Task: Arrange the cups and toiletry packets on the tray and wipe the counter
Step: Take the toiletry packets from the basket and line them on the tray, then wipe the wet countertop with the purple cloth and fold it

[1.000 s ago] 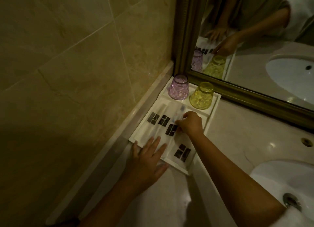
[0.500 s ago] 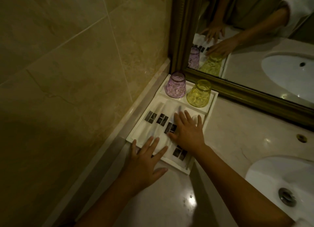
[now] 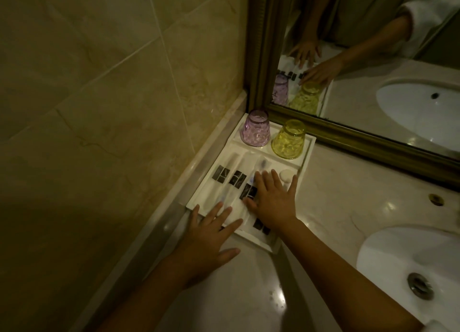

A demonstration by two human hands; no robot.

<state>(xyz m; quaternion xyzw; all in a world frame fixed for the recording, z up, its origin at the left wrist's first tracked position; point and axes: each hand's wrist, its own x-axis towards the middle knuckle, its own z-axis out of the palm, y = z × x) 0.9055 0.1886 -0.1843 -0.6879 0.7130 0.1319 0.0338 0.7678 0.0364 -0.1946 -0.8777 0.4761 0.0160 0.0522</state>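
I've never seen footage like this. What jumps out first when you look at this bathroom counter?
Two upside-down cups catch the eye: a purple cup and a yellow cup, side by side at the back of a white tray tucked into the corner below the gold-framed mirror. Both hands lie flat and open on the wrapped toiletry packets in front, left hand at the tray's near edge, right hand further in.

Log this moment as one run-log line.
left hand: flat, tray near edge | right hand: flat on packets | purple cup, yellow cup: inverted, rear compartment | wiping: not visible
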